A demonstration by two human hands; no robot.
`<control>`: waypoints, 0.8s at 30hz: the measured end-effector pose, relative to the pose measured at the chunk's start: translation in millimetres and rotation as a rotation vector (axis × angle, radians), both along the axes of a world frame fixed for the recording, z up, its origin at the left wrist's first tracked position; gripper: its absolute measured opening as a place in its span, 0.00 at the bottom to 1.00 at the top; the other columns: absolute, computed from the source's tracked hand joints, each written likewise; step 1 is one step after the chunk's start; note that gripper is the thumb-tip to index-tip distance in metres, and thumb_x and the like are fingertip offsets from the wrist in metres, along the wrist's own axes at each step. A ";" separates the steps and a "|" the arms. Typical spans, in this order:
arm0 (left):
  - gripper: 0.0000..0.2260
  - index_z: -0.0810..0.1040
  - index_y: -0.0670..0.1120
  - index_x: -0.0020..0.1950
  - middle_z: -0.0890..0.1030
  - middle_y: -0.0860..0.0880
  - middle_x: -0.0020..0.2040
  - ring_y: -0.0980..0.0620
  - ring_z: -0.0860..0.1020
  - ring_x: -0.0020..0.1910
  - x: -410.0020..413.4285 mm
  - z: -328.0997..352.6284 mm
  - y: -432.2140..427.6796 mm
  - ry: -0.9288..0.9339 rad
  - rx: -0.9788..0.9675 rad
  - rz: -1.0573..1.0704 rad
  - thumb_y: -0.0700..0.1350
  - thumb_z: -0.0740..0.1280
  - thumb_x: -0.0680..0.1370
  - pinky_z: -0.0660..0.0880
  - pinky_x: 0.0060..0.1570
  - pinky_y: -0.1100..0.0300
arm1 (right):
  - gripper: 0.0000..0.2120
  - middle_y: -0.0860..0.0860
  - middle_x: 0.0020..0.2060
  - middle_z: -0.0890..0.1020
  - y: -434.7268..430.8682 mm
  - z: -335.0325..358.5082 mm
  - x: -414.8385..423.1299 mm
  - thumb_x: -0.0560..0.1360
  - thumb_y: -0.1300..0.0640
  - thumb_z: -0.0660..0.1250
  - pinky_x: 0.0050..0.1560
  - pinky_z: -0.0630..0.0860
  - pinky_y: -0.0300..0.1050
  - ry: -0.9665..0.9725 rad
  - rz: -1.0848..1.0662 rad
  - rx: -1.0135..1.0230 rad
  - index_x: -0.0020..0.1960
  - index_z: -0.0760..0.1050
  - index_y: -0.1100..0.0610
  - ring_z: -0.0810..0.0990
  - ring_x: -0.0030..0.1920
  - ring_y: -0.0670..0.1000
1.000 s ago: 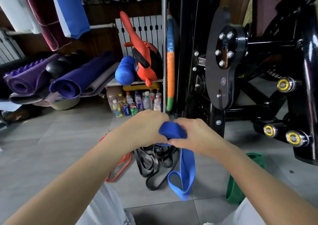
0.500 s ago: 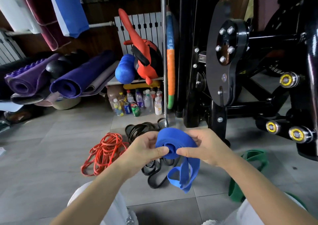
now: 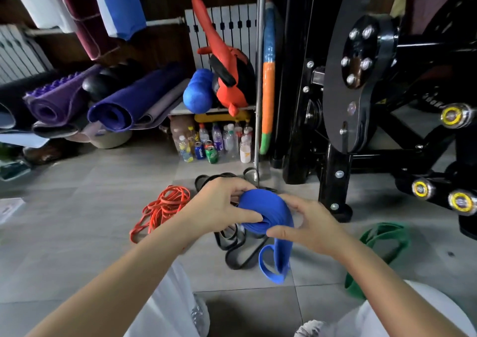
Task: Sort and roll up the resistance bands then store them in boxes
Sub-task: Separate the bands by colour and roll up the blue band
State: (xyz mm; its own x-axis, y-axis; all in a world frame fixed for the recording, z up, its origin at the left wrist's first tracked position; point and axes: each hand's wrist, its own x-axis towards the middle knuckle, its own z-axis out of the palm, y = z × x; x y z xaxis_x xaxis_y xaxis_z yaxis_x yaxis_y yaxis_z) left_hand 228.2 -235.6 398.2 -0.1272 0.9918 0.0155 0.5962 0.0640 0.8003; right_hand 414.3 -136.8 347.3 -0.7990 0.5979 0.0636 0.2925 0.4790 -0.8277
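I hold a wide blue resistance band (image 3: 268,210) between both hands, most of it wound into a roll. My left hand (image 3: 219,207) grips the roll's left end, thumb pressed into its centre. My right hand (image 3: 307,225) curls round the right side. A short looped tail of the blue band hangs down below the roll. On the floor lie a pile of thin orange bands (image 3: 162,207) at left, black bands (image 3: 237,249) under my hands, and a green band (image 3: 382,241) at right. No box is in view.
A black weight machine (image 3: 361,99) stands close at the right. Several bottles and cans (image 3: 214,143) sit under a shelf ahead, beside a steel pole (image 3: 258,104). Rolled purple mats (image 3: 103,104) are stacked at left. My knees in white trousers show at the bottom.
The roll has grown and the hanging tail has become shorter. My hands have dropped lower in view, uncovering the orange bands on the floor.
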 end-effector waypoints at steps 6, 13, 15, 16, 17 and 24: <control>0.17 0.80 0.50 0.52 0.84 0.51 0.48 0.55 0.82 0.50 -0.7 -19.5 -4.8 -0.262 0.086 0.094 0.34 0.75 0.68 0.77 0.54 0.61 | 0.20 0.37 0.46 0.83 -3.9 -7.9 -1.9 0.62 0.43 0.77 0.50 0.77 0.38 0.177 -0.100 -0.046 0.51 0.75 0.39 0.82 0.48 0.40; 0.17 0.80 0.47 0.53 0.85 0.49 0.48 0.50 0.83 0.50 -3.6 -31.6 -9.8 -0.459 0.105 0.104 0.31 0.73 0.69 0.79 0.49 0.59 | 0.19 0.34 0.49 0.82 -4.7 2.6 -6.1 0.62 0.40 0.73 0.55 0.77 0.44 0.106 -0.018 -0.040 0.50 0.72 0.25 0.81 0.50 0.38; 0.16 0.79 0.45 0.54 0.85 0.47 0.48 0.49 0.83 0.50 -0.1 -34.0 -11.5 -0.499 0.083 0.132 0.31 0.72 0.70 0.79 0.50 0.56 | 0.17 0.39 0.47 0.83 -2.4 1.2 -4.8 0.65 0.46 0.75 0.54 0.78 0.48 0.056 -0.031 -0.019 0.52 0.77 0.37 0.82 0.48 0.42; 0.15 0.78 0.45 0.54 0.84 0.47 0.49 0.50 0.82 0.50 1.3 -32.7 -12.3 -0.442 0.062 0.124 0.32 0.72 0.70 0.79 0.51 0.56 | 0.15 0.44 0.46 0.84 -1.5 0.8 -4.3 0.66 0.47 0.75 0.53 0.78 0.50 0.014 -0.042 0.007 0.51 0.78 0.44 0.82 0.47 0.45; 0.15 0.77 0.45 0.55 0.83 0.48 0.49 0.51 0.82 0.49 1.3 -30.4 -12.5 -0.307 0.024 0.088 0.34 0.73 0.71 0.78 0.52 0.56 | 0.15 0.47 0.43 0.84 -0.6 1.3 -4.4 0.66 0.47 0.75 0.50 0.78 0.50 -0.040 -0.036 0.046 0.50 0.78 0.49 0.81 0.45 0.48; 0.13 0.70 0.47 0.45 0.72 0.52 0.39 0.50 0.71 0.40 20.3 7.6 6.3 0.798 -0.175 -0.141 0.53 0.70 0.70 0.64 0.36 0.59 | 0.11 0.45 0.30 0.75 -2.5 14.5 -20.1 0.67 0.47 0.71 0.32 0.68 0.33 -0.300 0.097 0.320 0.35 0.69 0.47 0.72 0.33 0.43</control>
State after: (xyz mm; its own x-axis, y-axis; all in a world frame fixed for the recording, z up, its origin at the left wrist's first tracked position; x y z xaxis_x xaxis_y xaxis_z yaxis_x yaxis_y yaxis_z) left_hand 248.5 -229.4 405.8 -0.0178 0.9941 -0.1072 0.9925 0.0306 0.1188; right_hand 394.2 -139.3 361.8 -0.8620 0.5068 -0.0097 0.4377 0.7345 -0.5185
